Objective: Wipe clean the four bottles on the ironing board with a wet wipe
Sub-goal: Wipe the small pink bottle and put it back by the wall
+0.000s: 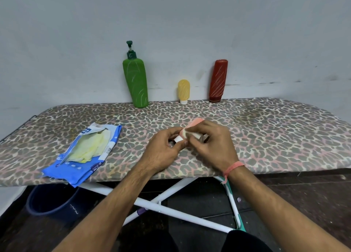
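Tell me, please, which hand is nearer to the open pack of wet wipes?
Left. The left hand is just right of the wipes pack, holding the pink bottle; the right hand is farther right, beyond the left.

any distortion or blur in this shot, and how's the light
Head view: wide-angle bends the ironing board edge into a curve and tilts the green bottle and red bottle towards each other; light is flat and dim, shadows soft; hands look slightly soft.
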